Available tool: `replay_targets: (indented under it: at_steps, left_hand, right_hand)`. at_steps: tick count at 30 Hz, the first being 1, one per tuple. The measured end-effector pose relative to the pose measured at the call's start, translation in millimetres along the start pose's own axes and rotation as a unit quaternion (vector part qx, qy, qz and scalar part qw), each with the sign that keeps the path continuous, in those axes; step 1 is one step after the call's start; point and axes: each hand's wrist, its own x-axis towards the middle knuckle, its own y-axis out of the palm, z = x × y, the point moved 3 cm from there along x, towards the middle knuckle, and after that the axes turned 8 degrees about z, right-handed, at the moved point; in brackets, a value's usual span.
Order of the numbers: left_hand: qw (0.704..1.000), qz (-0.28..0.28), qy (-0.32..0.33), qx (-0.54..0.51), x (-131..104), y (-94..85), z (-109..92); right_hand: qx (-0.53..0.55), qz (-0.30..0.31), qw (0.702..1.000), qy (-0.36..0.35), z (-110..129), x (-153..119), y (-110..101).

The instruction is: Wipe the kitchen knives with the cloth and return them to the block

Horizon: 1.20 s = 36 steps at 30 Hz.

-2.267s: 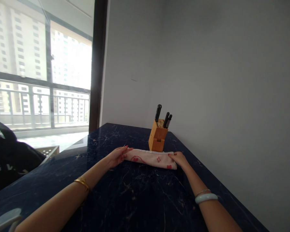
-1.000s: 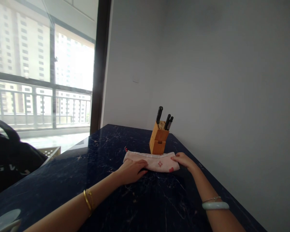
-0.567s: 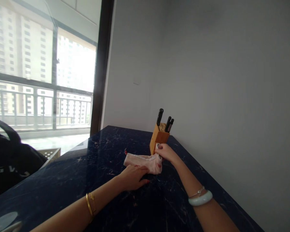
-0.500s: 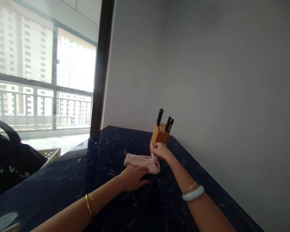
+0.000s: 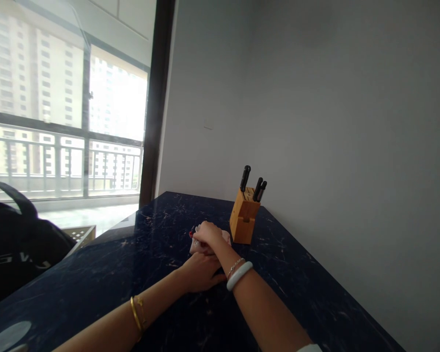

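Observation:
A pale pink sock [image 5: 226, 237] lies folded over on the dark table, mostly covered by my hands. My right hand [image 5: 209, 233] is closed on the sock near its left end, crossing over in front of my left fingers. Low on the sock's near edge rests my left hand [image 5: 200, 272], flat, with the thumb stretched to the right; its fingertips are partly hidden behind the right wrist. A small red thing [image 5: 191, 233] shows just left of my right fingers, too small to make out.
A wooden knife block [image 5: 243, 225] with several black-handled knives stands right behind the sock. The dark marbled table [image 5: 161, 293] meets a grey wall on the right. At the left are a black bag [image 5: 18, 244] and a pale round object [image 5: 9, 336].
My right hand has moved left from beside the knife block, carrying the sock's foot end over the rest of it. My left hand has stayed nearly in place.

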Motion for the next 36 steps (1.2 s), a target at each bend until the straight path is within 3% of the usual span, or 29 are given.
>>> replay_targets:
  at_steps: [3, 6, 9, 13, 16, 19, 24, 29, 36]
  left_hand:
    - [0.999, -0.020, -0.015, 0.026, -1.1, -1.0, 1.0]
    - [0.999, 0.010, -0.009, 0.044, -1.0, -5.4, 1.5]
    - [0.995, 0.042, -0.058, 0.063, -0.1, -15.3, 8.1]
    - [0.986, 0.033, -0.144, 0.073, 0.9, -24.9, 27.6]
    - [0.975, 0.025, -0.207, 0.078, 1.0, -20.9, 46.0]
    - [0.966, 0.036, -0.245, 0.076, 2.1, -11.3, 58.1]
    - [0.962, 0.046, -0.257, 0.077, 6.8, -2.5, 57.1]
    - [0.965, 0.037, -0.245, 0.087, 7.9, -5.4, 49.8]
    - [0.965, 0.031, -0.243, 0.094, 6.2, -6.5, 46.2]
  right_hand:
    - [0.015, 0.006, 1.000, -0.005, -0.3, 1.5, 8.8]
    - [0.033, -0.002, 0.999, -0.012, -11.6, 2.8, 5.9]
    - [0.047, -0.028, 0.998, -0.002, -36.8, 1.5, -7.3]
    - [0.058, -0.033, 0.997, 0.032, -84.0, -10.0, -21.5]
    - [0.080, 0.001, 0.996, 0.041, -113.4, -23.6, -18.7]
    - [0.114, 0.043, 0.992, 0.034, -128.3, -34.8, -7.4]
    - [0.172, 0.080, 0.981, 0.024, -129.5, -39.2, 10.5]
    - [0.207, 0.082, 0.975, 0.023, -134.6, -33.1, 14.5]
    - [0.196, 0.122, 0.972, 0.049, -185.9, -43.6, -4.5]
